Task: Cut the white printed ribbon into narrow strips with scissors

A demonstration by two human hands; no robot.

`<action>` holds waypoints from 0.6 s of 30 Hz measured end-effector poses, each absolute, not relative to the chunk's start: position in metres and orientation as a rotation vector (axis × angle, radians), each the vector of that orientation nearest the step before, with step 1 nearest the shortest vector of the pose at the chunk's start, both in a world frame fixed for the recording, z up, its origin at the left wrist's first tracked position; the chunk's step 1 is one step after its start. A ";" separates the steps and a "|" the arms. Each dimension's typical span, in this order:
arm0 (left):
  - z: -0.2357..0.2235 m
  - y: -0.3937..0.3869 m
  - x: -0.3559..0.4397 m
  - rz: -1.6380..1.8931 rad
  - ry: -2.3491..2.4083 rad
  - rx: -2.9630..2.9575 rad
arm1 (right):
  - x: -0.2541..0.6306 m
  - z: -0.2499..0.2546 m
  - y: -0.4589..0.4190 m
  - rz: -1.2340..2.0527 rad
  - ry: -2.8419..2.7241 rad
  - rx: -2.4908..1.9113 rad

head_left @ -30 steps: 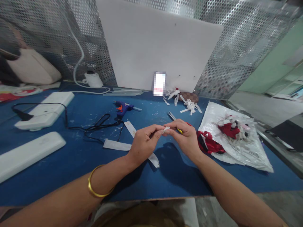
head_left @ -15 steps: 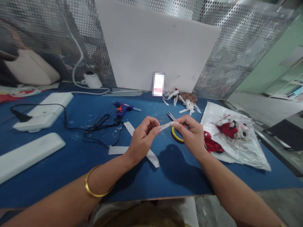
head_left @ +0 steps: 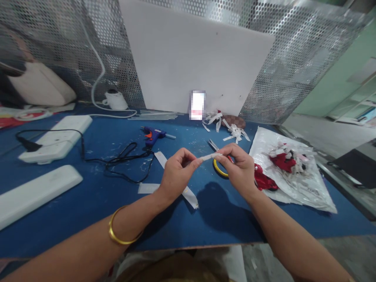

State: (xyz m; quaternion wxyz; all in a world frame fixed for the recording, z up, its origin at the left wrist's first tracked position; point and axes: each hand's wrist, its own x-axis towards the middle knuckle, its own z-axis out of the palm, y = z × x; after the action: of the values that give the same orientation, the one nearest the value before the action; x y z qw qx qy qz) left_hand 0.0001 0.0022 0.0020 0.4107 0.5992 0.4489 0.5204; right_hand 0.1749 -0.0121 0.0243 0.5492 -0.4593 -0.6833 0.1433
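Observation:
A narrow white ribbon strip (head_left: 208, 157) stretches between my two hands above the blue table. My left hand (head_left: 179, 170) pinches its left end between thumb and fingers. At the other end, my right hand (head_left: 236, 164) grips it the same way, hiding part of it. Scissors with yellow and red handles (head_left: 218, 169) lie just behind and partly under my right hand. Beneath my left hand and wrist are wider white ribbon pieces (head_left: 190, 197), laid crosswise on the table and partly covered by my arm.
A blue glue gun (head_left: 154, 136) with a black cord lies behind my left hand. White power strip (head_left: 57, 137) is at left. A lit phone (head_left: 197, 105) leans on the white board (head_left: 196, 55). At right, a white plastic bag (head_left: 313, 188) carries red and white scraps; ribbon bows (head_left: 235, 132) lie behind.
My left hand has shifted slightly right and lower, and the strip between my hands lies a little flatter. Both hands keep their pinch.

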 end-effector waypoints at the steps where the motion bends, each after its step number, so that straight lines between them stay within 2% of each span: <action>1: 0.003 0.002 0.001 1.326 1.123 1.484 | 0.175 0.025 -0.012 0.335 -1.626 -1.081; 8: 0.006 0.000 0.000 1.276 1.104 1.567 | 0.176 0.024 -0.011 0.339 -1.596 -1.088; 12: 0.006 -0.001 0.001 1.315 1.153 1.568 | 0.174 0.022 -0.012 0.462 -1.512 -1.156; 18: 0.008 -0.003 0.003 1.354 1.205 1.505 | 0.161 0.019 -0.019 0.611 -1.714 -0.944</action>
State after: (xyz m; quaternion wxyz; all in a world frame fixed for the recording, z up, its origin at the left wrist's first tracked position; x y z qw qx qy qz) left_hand 0.0025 -0.0034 0.0076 0.3830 0.5900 0.4725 0.5310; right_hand 0.1615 -0.0188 0.0188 0.5191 -0.3936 -0.7146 0.2549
